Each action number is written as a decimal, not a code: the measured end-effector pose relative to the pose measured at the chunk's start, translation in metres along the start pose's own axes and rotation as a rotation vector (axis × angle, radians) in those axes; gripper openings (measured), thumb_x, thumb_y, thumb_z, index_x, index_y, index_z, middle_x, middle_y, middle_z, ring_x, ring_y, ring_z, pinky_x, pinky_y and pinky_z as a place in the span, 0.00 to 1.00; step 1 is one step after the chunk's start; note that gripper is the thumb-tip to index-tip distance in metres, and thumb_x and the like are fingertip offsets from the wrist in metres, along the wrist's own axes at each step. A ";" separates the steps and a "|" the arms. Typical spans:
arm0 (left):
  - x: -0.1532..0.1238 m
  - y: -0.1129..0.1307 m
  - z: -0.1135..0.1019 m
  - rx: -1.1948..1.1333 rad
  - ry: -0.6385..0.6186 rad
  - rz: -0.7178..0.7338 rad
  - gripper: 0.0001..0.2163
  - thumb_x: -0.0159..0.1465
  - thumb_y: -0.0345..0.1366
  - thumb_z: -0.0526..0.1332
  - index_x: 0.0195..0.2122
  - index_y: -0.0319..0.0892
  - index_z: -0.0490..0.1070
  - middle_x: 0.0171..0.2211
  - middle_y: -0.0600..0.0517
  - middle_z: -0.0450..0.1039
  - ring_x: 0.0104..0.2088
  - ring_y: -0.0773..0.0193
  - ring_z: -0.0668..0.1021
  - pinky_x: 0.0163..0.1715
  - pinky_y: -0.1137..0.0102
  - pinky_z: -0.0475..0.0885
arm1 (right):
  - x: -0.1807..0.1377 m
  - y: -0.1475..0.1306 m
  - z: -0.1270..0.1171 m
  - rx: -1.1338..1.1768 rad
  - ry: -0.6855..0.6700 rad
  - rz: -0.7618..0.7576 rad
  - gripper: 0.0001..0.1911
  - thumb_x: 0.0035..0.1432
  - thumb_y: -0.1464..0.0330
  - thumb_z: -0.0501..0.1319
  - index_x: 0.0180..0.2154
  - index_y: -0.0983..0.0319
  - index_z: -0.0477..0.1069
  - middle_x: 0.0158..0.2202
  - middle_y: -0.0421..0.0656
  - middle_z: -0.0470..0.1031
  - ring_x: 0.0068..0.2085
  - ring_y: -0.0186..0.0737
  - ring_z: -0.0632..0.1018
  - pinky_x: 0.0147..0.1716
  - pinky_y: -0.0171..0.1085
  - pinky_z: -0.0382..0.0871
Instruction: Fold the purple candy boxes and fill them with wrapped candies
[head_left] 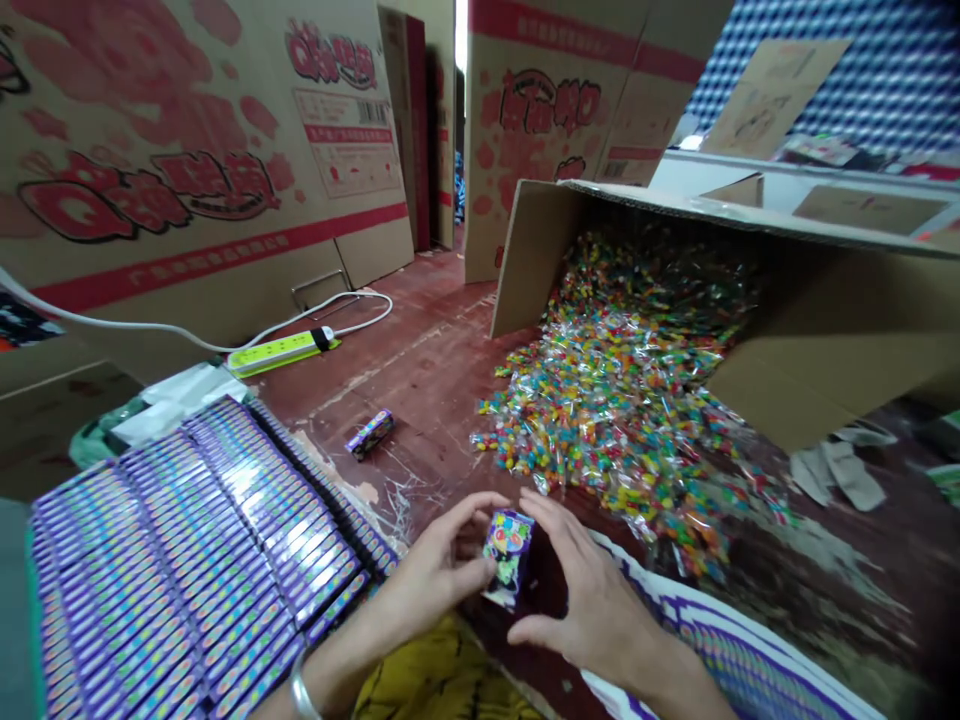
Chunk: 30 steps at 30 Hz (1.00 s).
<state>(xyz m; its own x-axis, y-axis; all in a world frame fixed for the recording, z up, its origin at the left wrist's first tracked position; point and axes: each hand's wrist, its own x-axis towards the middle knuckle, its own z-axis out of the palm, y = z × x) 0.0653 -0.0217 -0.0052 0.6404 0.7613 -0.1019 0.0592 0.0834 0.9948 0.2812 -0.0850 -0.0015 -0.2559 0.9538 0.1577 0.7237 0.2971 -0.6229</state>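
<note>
Both hands meet low in the middle around one small purple candy box [508, 552] with a bright cartoon print. My left hand [439, 572] pinches its left side with thumb and fingers. My right hand [592, 590] curls round its right side, thumb underneath. A silver bangle [301, 690] sits on my left wrist. Just beyond the hands lies a heap of small clear packets of coloured candies [622, 400], spilling out of a tipped cardboard carton [810, 330].
Rows of filled purple boxes [187, 560] are stacked at the left. One loose purple box [369, 434] lies on the red-brown floor. A curved stack of flat purple box blanks [750, 650] lies at the right. A green power strip [281, 350] and large printed cartons [187, 170] stand behind.
</note>
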 end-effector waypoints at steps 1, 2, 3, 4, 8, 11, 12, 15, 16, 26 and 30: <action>0.002 0.005 -0.011 0.184 0.070 0.040 0.21 0.63 0.32 0.60 0.57 0.49 0.65 0.46 0.49 0.73 0.44 0.58 0.77 0.42 0.67 0.72 | 0.000 0.001 0.001 -0.007 0.005 0.019 0.53 0.45 0.64 0.73 0.67 0.56 0.46 0.66 0.49 0.57 0.65 0.55 0.61 0.62 0.52 0.62; 0.005 0.010 -0.023 0.395 0.158 0.073 0.19 0.64 0.32 0.58 0.57 0.49 0.65 0.47 0.49 0.73 0.45 0.58 0.76 0.44 0.66 0.71 | 0.000 0.003 0.001 -0.018 0.026 0.040 0.53 0.48 0.65 0.71 0.68 0.54 0.44 0.67 0.48 0.56 0.65 0.54 0.60 0.62 0.52 0.62; 0.007 0.015 -0.038 0.619 0.256 0.095 0.19 0.65 0.33 0.57 0.58 0.49 0.65 0.48 0.49 0.73 0.44 0.58 0.76 0.44 0.65 0.71 | -0.001 0.005 0.000 -0.029 0.058 0.065 0.50 0.51 0.65 0.69 0.68 0.53 0.43 0.67 0.47 0.56 0.65 0.53 0.61 0.61 0.52 0.63; 0.009 0.021 -0.053 0.828 0.360 0.103 0.19 0.66 0.34 0.56 0.59 0.48 0.63 0.48 0.49 0.73 0.44 0.57 0.76 0.44 0.65 0.71 | -0.003 0.008 -0.001 -0.038 0.095 0.086 0.45 0.55 0.66 0.67 0.68 0.52 0.45 0.66 0.46 0.57 0.65 0.52 0.62 0.60 0.51 0.65; 0.019 0.033 -0.108 1.339 0.612 0.000 0.11 0.65 0.40 0.56 0.44 0.41 0.72 0.39 0.45 0.75 0.42 0.51 0.76 0.43 0.60 0.71 | -0.015 0.017 -0.003 -0.058 0.174 0.127 0.33 0.59 0.67 0.61 0.64 0.52 0.55 0.64 0.46 0.61 0.61 0.52 0.68 0.57 0.49 0.70; 0.027 0.026 -0.129 1.404 0.674 -0.024 0.10 0.64 0.41 0.57 0.37 0.40 0.72 0.40 0.42 0.73 0.45 0.46 0.74 0.47 0.56 0.69 | -0.025 0.022 -0.002 -0.064 0.162 0.153 0.31 0.60 0.68 0.60 0.63 0.53 0.57 0.63 0.46 0.63 0.60 0.52 0.69 0.54 0.47 0.72; 0.030 0.021 -0.132 1.421 0.697 -0.030 0.10 0.64 0.41 0.57 0.36 0.39 0.72 0.42 0.41 0.72 0.46 0.45 0.73 0.48 0.55 0.68 | -0.028 0.023 -0.001 -0.064 0.161 0.166 0.30 0.61 0.68 0.59 0.63 0.53 0.57 0.62 0.46 0.63 0.60 0.51 0.69 0.53 0.47 0.73; 0.039 0.003 -0.135 1.449 0.734 -0.059 0.09 0.63 0.40 0.57 0.34 0.39 0.70 0.45 0.39 0.70 0.47 0.45 0.73 0.49 0.56 0.68 | -0.037 0.028 -0.002 -0.073 0.170 0.198 0.29 0.62 0.67 0.58 0.63 0.53 0.56 0.63 0.46 0.62 0.60 0.50 0.69 0.53 0.46 0.73; 0.041 -0.002 -0.134 1.452 0.740 -0.073 0.09 0.63 0.40 0.57 0.34 0.39 0.70 0.44 0.39 0.70 0.46 0.45 0.73 0.47 0.57 0.69 | -0.040 0.030 -0.004 -0.079 0.174 0.202 0.28 0.62 0.67 0.58 0.63 0.53 0.56 0.63 0.47 0.62 0.60 0.50 0.69 0.53 0.46 0.73; 0.046 -0.013 -0.125 1.353 0.813 -0.058 0.19 0.65 0.43 0.56 0.52 0.35 0.61 0.48 0.35 0.69 0.51 0.40 0.73 0.48 0.53 0.70 | -0.066 0.046 -0.030 -0.181 0.257 0.327 0.17 0.66 0.65 0.56 0.55 0.57 0.67 0.55 0.47 0.71 0.54 0.50 0.74 0.54 0.48 0.70; 0.033 -0.022 -0.050 1.139 0.555 0.343 0.26 0.62 0.48 0.62 0.56 0.39 0.59 0.57 0.35 0.63 0.60 0.42 0.66 0.58 0.49 0.62 | -0.055 0.060 -0.026 -0.292 0.223 0.335 0.12 0.66 0.68 0.54 0.47 0.58 0.74 0.47 0.48 0.74 0.48 0.50 0.75 0.50 0.49 0.71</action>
<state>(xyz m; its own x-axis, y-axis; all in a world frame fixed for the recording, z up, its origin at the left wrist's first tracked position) 0.0466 0.0338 -0.0310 0.3698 0.8196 0.4376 0.7415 -0.5441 0.3925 0.3552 -0.1185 -0.0278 0.1414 0.9760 0.1657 0.9002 -0.0572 -0.4316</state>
